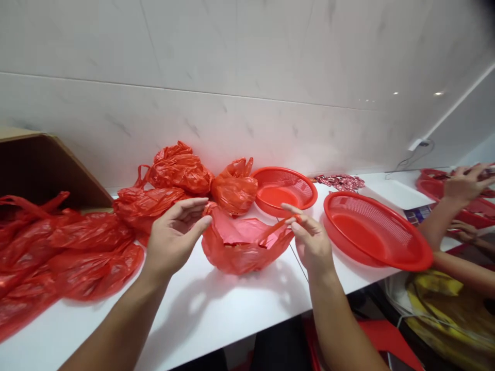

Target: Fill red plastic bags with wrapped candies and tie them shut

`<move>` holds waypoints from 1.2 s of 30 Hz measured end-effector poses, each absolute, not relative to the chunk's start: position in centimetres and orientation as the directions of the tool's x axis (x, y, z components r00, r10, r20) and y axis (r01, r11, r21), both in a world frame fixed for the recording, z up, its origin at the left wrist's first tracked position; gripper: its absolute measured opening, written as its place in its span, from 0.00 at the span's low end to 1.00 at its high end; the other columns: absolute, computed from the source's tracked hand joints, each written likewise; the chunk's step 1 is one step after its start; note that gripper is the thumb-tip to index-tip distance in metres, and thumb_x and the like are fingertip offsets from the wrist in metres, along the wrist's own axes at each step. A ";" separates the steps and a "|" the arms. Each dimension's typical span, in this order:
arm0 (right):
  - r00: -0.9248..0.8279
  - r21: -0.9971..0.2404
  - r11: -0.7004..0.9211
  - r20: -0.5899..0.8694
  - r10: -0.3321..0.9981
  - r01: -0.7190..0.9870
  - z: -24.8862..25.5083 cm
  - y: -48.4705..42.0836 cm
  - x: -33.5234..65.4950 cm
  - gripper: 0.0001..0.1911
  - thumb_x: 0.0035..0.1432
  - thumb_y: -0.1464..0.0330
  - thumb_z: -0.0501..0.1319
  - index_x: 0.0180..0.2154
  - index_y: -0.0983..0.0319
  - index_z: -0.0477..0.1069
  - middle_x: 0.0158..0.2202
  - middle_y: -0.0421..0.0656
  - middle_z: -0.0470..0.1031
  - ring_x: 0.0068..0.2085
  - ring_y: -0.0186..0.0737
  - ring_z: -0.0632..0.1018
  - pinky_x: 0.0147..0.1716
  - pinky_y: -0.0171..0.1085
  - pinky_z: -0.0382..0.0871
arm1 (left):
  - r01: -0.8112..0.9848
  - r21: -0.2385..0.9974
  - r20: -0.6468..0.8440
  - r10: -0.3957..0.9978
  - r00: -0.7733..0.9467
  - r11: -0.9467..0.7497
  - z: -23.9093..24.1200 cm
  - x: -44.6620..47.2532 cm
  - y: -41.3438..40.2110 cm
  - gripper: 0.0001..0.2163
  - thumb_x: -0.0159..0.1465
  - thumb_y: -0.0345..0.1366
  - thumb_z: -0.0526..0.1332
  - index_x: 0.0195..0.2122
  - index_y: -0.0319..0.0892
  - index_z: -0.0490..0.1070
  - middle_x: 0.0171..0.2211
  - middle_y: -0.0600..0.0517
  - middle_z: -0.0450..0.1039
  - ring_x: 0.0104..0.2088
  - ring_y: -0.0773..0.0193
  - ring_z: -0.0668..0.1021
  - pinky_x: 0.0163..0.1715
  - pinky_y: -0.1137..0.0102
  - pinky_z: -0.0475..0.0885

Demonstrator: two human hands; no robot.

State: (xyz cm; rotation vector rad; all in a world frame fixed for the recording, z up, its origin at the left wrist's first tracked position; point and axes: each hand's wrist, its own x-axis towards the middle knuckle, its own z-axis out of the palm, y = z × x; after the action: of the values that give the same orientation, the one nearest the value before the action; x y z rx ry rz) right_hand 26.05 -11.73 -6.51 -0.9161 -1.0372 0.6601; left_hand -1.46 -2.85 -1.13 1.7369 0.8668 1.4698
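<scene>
A red plastic bag [240, 260] sits on the white table in front of me, its mouth spread and pinkish-red contents showing inside. My left hand [178, 234] is at the bag's left side, thumb and curved fingers apart, with the bunched left edge close to the fingertips. Whether they touch it is hard to see. On the other side, my right hand [311, 234] has the bag's right handle between thumb and fingers, drawing it up and outward. Both hands cast shadows on the tabletop.
Several filled red bags [180, 170] lie to the left, beside a cardboard box [73, 165]. A round red basket [286, 170] and a larger one [421, 257] stand to the right. At far right, another person's hand [464, 185] works near a white tray [402, 193].
</scene>
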 end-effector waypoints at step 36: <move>-0.136 -0.966 0.133 0.166 0.977 -0.223 -5.2 -13.9 25.9 0.21 0.66 0.52 0.66 0.36 0.65 0.78 0.26 0.41 0.78 0.20 0.29 0.72 0.23 0.30 0.68 | -0.049 0.817 0.386 0.480 0.788 -0.575 -4.9 6.4 -6.2 0.45 0.56 0.35 0.76 0.71 0.52 0.55 0.68 0.41 0.65 0.61 0.49 0.76 0.58 0.58 0.75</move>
State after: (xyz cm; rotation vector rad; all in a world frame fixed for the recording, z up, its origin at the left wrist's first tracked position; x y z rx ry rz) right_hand 25.91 -13.89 -5.22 -0.8642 -1.2255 1.2998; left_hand 6.43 -6.21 -4.90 2.0727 0.3199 0.7420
